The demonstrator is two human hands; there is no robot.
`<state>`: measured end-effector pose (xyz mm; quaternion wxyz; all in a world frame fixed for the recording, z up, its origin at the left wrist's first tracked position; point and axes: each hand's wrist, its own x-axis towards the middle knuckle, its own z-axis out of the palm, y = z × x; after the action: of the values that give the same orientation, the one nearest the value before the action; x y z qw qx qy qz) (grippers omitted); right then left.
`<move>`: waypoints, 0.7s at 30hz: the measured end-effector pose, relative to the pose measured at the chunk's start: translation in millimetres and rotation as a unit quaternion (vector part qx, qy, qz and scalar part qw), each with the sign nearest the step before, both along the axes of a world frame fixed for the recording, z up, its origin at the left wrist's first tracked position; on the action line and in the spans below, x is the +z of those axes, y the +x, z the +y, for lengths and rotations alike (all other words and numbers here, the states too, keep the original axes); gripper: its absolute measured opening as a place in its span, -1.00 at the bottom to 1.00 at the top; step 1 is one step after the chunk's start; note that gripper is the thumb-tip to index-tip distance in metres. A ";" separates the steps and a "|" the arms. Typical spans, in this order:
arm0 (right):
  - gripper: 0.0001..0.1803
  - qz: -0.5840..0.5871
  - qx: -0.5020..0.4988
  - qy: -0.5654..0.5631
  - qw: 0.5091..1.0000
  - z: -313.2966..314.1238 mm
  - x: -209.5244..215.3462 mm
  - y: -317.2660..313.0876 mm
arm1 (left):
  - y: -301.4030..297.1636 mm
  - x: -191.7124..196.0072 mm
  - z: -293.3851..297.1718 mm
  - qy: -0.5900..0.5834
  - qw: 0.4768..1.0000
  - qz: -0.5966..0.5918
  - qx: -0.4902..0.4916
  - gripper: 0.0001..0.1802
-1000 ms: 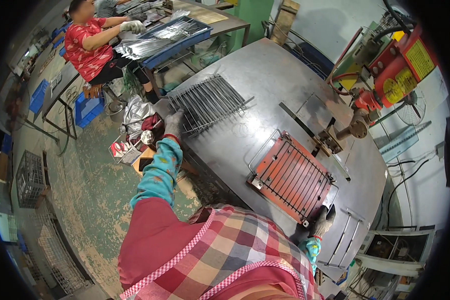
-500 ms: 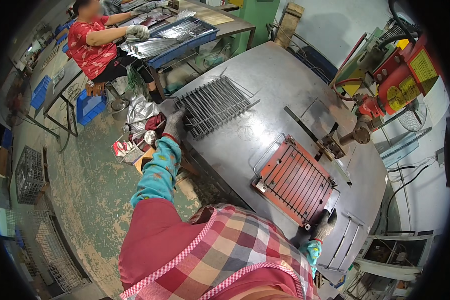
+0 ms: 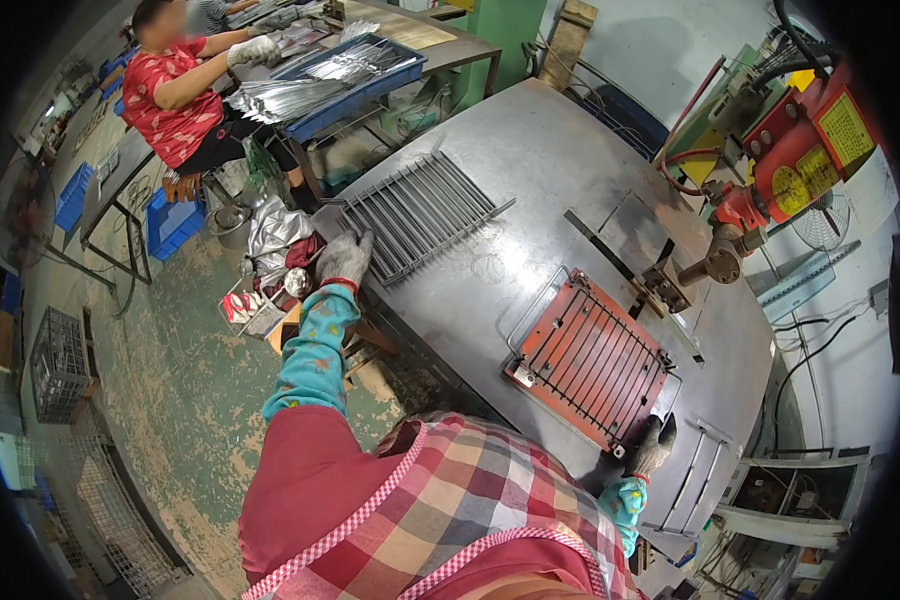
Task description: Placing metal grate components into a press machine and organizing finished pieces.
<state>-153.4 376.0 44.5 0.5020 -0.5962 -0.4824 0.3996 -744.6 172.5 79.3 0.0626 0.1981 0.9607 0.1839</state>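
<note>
My left hand [image 3: 347, 258], in a grey glove, rests on the near edge of a grey wire grid [image 3: 417, 214] that lies flat at the left end of the steel worktable [image 3: 530, 160]. My right hand [image 3: 651, 447], in a dark glove, touches the near corner of an orange jig plate [image 3: 591, 358] that carries a row of thin rods inside a wire frame. Whether either hand is gripping is hard to tell; both look pressed on their object.
A red machine [image 3: 805, 150] with hoses stands at the table's far right. Another person in a red shirt [image 3: 175, 95] sits at a bench with a blue tray of metal rods [image 3: 340, 75]. A stool with crumpled bags [image 3: 270, 260] stands left of the table. Wire racks [image 3: 65, 360] lie on the floor.
The view has tilted slightly. My left hand has stayed at the grid's near edge and my right hand has stayed at the jig's near corner.
</note>
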 end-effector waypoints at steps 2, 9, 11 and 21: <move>-0.50 0.012 -0.019 -0.012 1.000 -1.2 -1.8 6.5 | 4.3 9.7 16.0 0.062 0.997 0.036 -0.017 -0.46; -0.47 -0.271 -0.051 -0.112 0.955 -5.5 40.0 -8.3 | 142.9 58.6 112.3 0.394 0.850 -0.288 -0.200 -0.68; -0.53 -0.356 -0.042 -0.171 0.918 -5.6 38.0 -13.4 | 194.2 45.0 136.1 0.450 0.732 -0.501 -0.104 -0.69; -0.61 -0.183 -0.150 -0.077 0.968 -190.7 5.3 -12.2 | 160.9 -59.5 133.6 0.162 0.782 -0.389 -0.459 -0.66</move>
<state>-165.7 185.3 49.8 0.4120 -0.7619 -0.4383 0.2399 -583.7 306.2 19.7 0.4750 0.5345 0.6064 0.3479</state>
